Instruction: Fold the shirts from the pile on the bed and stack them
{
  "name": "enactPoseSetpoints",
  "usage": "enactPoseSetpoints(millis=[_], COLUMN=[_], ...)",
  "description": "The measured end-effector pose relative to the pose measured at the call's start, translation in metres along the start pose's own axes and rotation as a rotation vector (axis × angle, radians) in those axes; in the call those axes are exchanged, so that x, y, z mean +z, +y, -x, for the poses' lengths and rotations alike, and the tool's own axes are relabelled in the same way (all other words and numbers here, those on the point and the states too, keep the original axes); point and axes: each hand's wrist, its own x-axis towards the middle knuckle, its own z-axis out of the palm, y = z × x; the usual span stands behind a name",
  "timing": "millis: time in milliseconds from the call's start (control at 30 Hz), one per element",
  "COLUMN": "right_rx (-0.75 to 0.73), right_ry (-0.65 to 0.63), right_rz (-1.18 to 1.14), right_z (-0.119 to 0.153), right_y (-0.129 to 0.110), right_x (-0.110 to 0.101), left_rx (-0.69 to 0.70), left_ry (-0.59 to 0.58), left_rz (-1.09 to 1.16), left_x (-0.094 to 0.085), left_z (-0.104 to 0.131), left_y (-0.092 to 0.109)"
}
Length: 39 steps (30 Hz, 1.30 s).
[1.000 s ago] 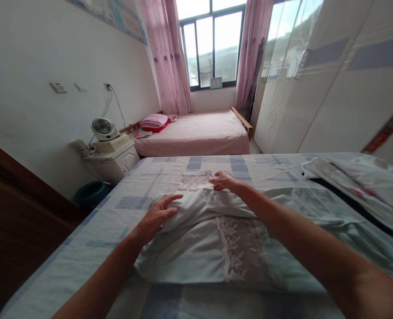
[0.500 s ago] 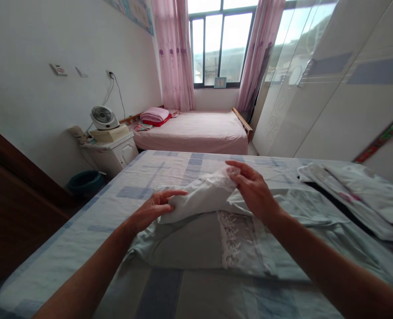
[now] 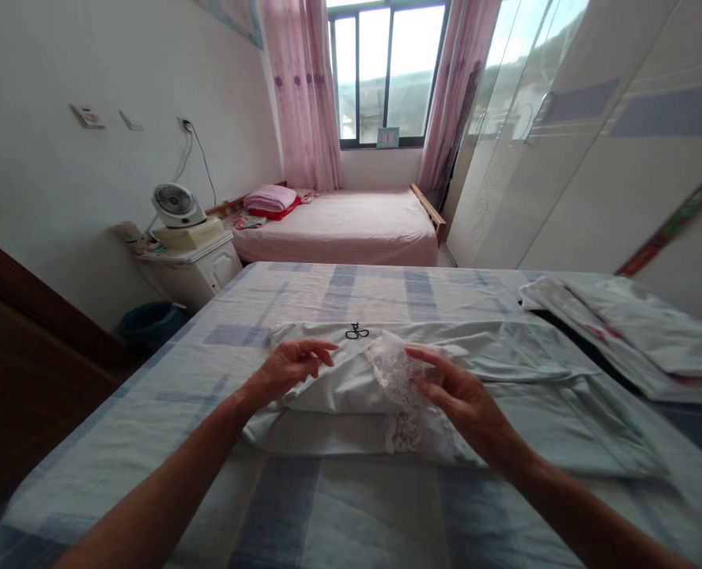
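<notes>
A pale grey-green garment [image 3: 522, 352] lies spread across the bed, its lace-trimmed part [image 3: 395, 371] folded over near the middle. A small black looped mark or cord [image 3: 356, 332] shows on its upper left part. Over the garment's left end is my left hand [image 3: 295, 363], fingers apart and curved, with nothing visible between them. My right hand [image 3: 449, 383] is at the right side of the white lace, fingers apart, the fingertips touching or just above the sheer fabric.
The bed [image 3: 209, 395] has a blue-and-white checked sheet. Folded white clothes [image 3: 641, 332] lie at its right. Beyond stands a pink bed [image 3: 351, 225]; a fan [image 3: 176, 204] sits on a white cabinet [image 3: 200, 273] at left, near a bin [image 3: 152, 322].
The lifted lace-edged part has come down onto the garment, uncovering the black looped shape. My left hand has let go of the fabric, and my right hand has moved lower and opened.
</notes>
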Motion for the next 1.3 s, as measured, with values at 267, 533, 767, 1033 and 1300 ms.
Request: enactPoseSetpoints(millis=[267,533,767,1033,1300], right_rx=[0.085,0.003,-0.009,-0.062,-0.439], right_ry=[-0.089,0.321,0.425,0.465,-0.068], right_rz=[0.464,1.258,1.284,1.286,1.088], right_z=[0.006,-0.071,-0.098,-0.089,-0.024], right_y=[0.014,0.056,0.088,0.081,0.045], right_x=[-0.057,-0.212,-0.25,-0.241,-0.18], left_rx=[0.127,0.115,0.061,0.064,0.122], left_ry=[0.278,0.258,0.296,0.454,0.059], left_rz=[-0.537,-0.911,-0.924,-1.091,-0.7], left_x=[-0.019,-0.062,-0.069,-0.063,0.012], left_z=[-0.025,-0.07,-0.071,-0.071,-0.03], left_y=[-0.022,-0.052,-0.057,-0.064,0.013])
